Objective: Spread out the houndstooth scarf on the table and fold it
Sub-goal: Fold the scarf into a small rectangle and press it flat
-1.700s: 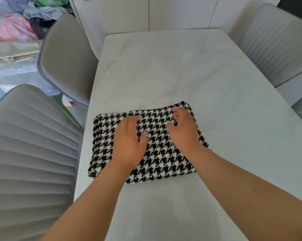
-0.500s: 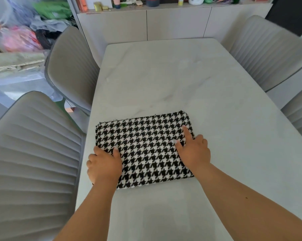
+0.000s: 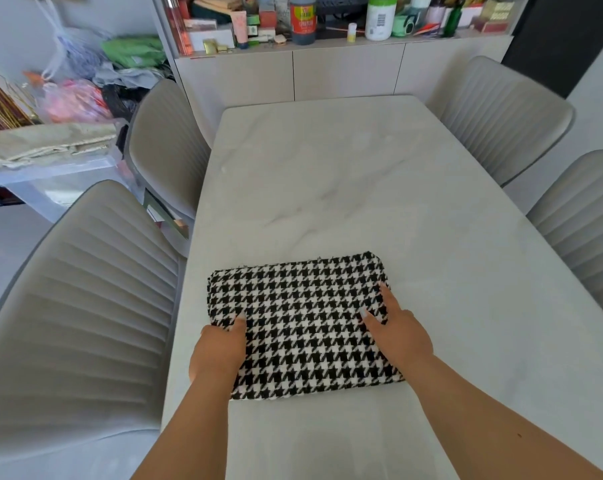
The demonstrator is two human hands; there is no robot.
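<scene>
The black-and-white houndstooth scarf [image 3: 303, 320] lies folded into a flat rectangle on the bench [image 3: 328, 174]; the left hand [image 3: 218, 351] grips its left edge, and the right hand [image 3: 397, 332] presses on it with straight fingers.

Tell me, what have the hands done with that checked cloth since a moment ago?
Both hands slid off the middle of the folded houndstooth scarf out to its sides. The left hand now grips the near left edge, thumb on top; the right hand rests on the right edge with its forefinger stretched along the cloth. The scarf itself stayed a flat folded rectangle in the same spot on the marble table.
</scene>
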